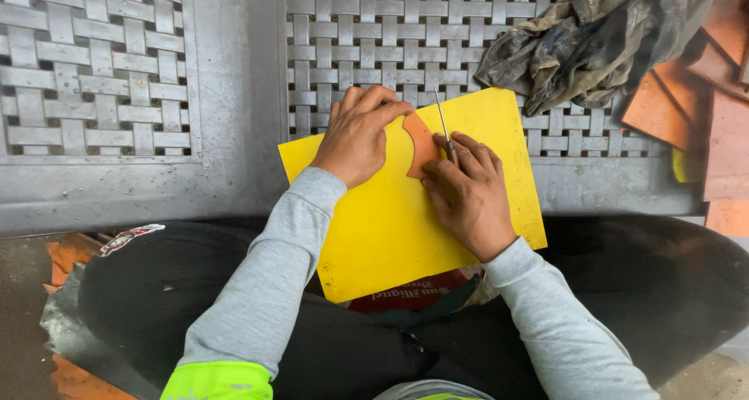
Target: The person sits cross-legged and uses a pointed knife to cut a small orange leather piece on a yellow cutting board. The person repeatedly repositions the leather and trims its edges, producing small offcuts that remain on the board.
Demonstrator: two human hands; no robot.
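A flat, bright yellow rectangular sheet (390, 228) lies tilted across the person's lap and the edge of a grey metal panel with a woven lattice pattern (117, 80). On the sheet's upper middle sits a small orange curved template piece (421, 141), shaped like a crescent.

The left hand (357, 135) lies palm down on the sheet, fingers curled together and pressing on the template's upper left edge, gripping nothing. The right hand (468, 193) rests just beside the template's right edge; its fingers are closed around a thin metal scribing tool (445, 127), whose free end points up and away from the person.

At the upper right, a crumpled dirty dark cloth (593, 37) lies on the panel, and next to it are several flat orange sheets (694, 104), overlapping.
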